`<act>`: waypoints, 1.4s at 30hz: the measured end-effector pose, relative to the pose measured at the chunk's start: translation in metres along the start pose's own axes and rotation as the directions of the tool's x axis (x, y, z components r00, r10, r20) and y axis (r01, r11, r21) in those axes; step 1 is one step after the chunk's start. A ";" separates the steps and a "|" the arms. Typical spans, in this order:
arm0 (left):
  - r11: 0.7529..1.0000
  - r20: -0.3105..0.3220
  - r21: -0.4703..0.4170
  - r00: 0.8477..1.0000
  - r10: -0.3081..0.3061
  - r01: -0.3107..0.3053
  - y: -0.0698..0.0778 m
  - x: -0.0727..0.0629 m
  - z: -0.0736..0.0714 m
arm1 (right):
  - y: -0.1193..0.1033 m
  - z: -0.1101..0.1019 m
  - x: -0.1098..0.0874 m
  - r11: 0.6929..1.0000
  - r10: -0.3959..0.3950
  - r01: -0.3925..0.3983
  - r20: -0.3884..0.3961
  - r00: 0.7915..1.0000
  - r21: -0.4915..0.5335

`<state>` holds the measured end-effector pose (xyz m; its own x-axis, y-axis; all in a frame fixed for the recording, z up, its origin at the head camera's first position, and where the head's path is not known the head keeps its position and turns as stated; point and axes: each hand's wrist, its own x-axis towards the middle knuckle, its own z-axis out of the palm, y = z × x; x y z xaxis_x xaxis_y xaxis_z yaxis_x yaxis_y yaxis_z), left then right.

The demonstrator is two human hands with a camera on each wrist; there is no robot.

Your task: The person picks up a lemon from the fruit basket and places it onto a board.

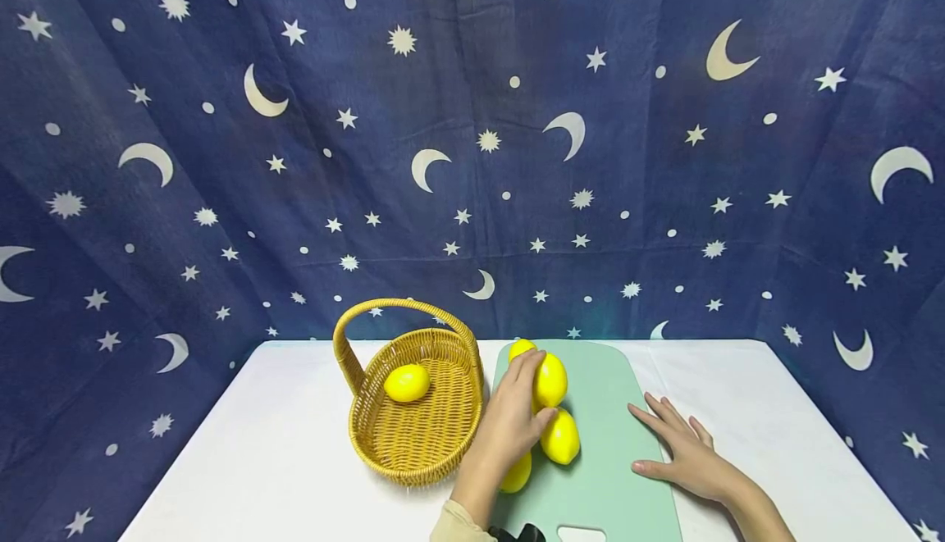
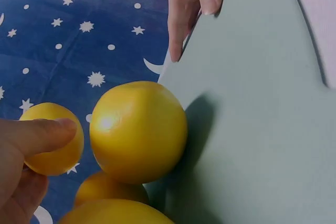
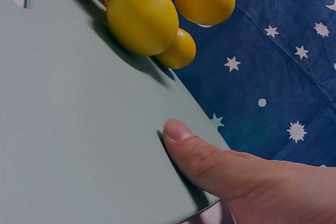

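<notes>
My left hand (image 1: 513, 411) grips a yellow lemon (image 1: 550, 380) between thumb and fingers, raised over the pale green cutting board (image 1: 613, 435). Around that hand on the board are more lemons: one (image 1: 561, 437) just below the held lemon, another (image 1: 522, 348) at the far end, and a third (image 1: 518, 475) partly hidden by the wrist. In the left wrist view the held lemon (image 2: 55, 153) shows under my thumb. My right hand (image 1: 687, 452) lies at the board's right edge with fingers spread, its thumb (image 3: 191, 153) resting on the board's surface in the right wrist view.
A woven basket (image 1: 413, 476) with a tall arched handle stands left of the board, with one lemon (image 1: 407, 383) inside. The board has a handle cutout (image 1: 581, 535) at its near end. Behind the white table (image 1: 280, 444) hangs a blue cloth (image 1: 472, 157) with moons and stars.
</notes>
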<state>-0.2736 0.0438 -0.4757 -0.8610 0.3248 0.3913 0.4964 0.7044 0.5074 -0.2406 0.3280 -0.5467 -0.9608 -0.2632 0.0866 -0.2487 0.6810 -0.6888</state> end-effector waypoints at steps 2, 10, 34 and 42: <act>1.000 -0.007 0.009 1.000 0.002 -0.002 -0.001 0.001 0.001 | 0.000 0.000 0.000 1.000 -0.007 0.007 -0.003 1.000 -0.005; 0.999 -0.014 0.041 0.999 0.029 -0.028 -0.004 0.002 0.007 | 0.000 0.000 0.000 1.000 -0.015 0.015 -0.007 1.000 -0.017; 0.998 0.127 0.023 0.991 0.052 -0.056 0.003 -0.001 0.001 | -0.001 0.000 0.000 1.000 -0.010 0.010 -0.004 1.000 -0.027; 0.994 0.156 0.060 0.985 0.079 -0.090 0.004 0.000 -0.003 | 0.000 -0.001 0.000 1.000 -0.022 0.022 -0.005 1.000 -0.019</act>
<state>-0.2709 0.0452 -0.4716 -0.8255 0.4744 0.3056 0.5641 0.7088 0.4235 -0.2408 0.3286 -0.5456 -0.9556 -0.2751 0.1051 -0.2721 0.6882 -0.6726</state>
